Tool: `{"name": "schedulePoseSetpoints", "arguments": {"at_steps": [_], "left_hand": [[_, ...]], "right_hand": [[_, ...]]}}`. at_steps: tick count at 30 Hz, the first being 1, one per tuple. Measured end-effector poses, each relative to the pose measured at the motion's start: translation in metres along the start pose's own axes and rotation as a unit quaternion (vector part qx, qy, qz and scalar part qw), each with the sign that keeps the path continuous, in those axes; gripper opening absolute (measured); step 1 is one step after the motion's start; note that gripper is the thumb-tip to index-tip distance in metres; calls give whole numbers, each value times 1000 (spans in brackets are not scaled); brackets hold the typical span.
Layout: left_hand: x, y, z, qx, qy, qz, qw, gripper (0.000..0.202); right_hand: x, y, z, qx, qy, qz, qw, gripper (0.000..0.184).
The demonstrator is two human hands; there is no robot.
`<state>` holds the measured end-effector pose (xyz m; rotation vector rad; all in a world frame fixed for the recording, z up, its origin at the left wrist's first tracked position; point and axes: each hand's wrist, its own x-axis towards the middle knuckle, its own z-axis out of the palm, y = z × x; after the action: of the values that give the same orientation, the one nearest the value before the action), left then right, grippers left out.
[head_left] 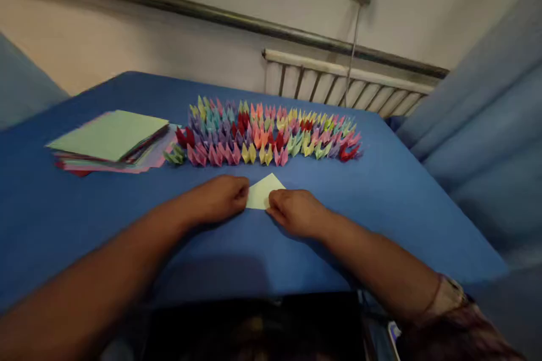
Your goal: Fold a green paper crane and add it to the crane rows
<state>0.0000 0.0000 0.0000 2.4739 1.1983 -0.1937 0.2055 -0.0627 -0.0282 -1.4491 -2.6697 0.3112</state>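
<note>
A pale yellow-green sheet of origami paper, folded to a point at the far side, lies on the blue table in front of me. My left hand is closed on its left corner, with the fingers curled under. On the right side, my right hand pinches the paper, thumb near its lower edge. Both hands rest low on the table top and partly cover the sheet. Just beyond them stand rows of folded paper cranes in pink, yellow, purple, red and green.
To the left is a stack of coloured paper sheets, light green on top. A white radiator and a wall rail run behind the table. Blue curtains hang along the right side.
</note>
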Motion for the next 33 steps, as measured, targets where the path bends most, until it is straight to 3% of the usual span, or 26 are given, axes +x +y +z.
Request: {"name": "schedulePoseSetpoints", "arguments": {"at_steps": [4, 7, 9, 11, 14, 16, 19, 21, 24, 26, 30, 33], "left_hand": [[-5, -33, -25, 43, 14, -94, 995, 18], [-7, -31, -32, 62, 81, -113, 988, 19], [-7, -17, -27, 14, 127, -82, 988, 18], [-4, 0, -14, -91, 138, -14, 986, 22], [4, 20, 9, -190, 87, 69, 976, 22], [9, 23, 19, -189, 72, 74, 977, 19], [13, 14, 21, -148, 80, 31, 985, 17], [13, 4, 16, -124, 89, 5, 988, 16], [11, -7, 10, -90, 106, -31, 990, 22], [11, -8, 7, -75, 114, -37, 990, 26], [10, -1, 6, -81, 117, -21, 990, 28], [10, 3, 11, -78, 115, 10, 990, 35]], "right_hand": [[-2, 6, -2, 19, -16, 6, 1000, 19], [-1, 7, -1, 34, -13, 12, 999, 18], [-1, 6, 0, 46, -7, 21, 999, 17], [0, 5, 0, 60, -2, 33, 998, 17], [2, 4, 1, 77, 4, 50, 996, 15], [2, 6, -1, 87, 2, 74, 993, 13], [-1, 14, -8, 119, -13, 129, 984, 10], [-5, 21, -15, 175, -62, 162, 969, 11], [-14, 32, -25, 328, -199, 198, 902, 19], [-19, 39, -30, 378, -234, 202, 872, 24], [-23, 49, -33, 394, -229, 193, 869, 31], [-18, 53, -28, 448, -168, 169, 862, 33]]}}
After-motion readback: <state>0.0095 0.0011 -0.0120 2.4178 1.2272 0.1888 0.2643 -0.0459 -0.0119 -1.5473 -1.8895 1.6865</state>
